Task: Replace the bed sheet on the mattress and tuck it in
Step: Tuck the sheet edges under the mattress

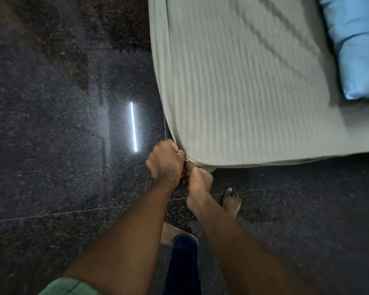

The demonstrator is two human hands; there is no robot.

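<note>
Both forearms bare from wrist to elbow; a pale green short sleeve (pixel 69 287) peeks in at the bottom left of the frame; dark navy trouser leg (pixel 183 267) at bottom centre; both feet bare; no rings, no watch visible.

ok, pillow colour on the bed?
Light blue pillow, plain, at the right edge of the head view.

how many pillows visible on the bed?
1. A light blue pillow lies on the pale striped sheet at the frame's upper right edge, partly cut off. More may lie outside the view.
</note>
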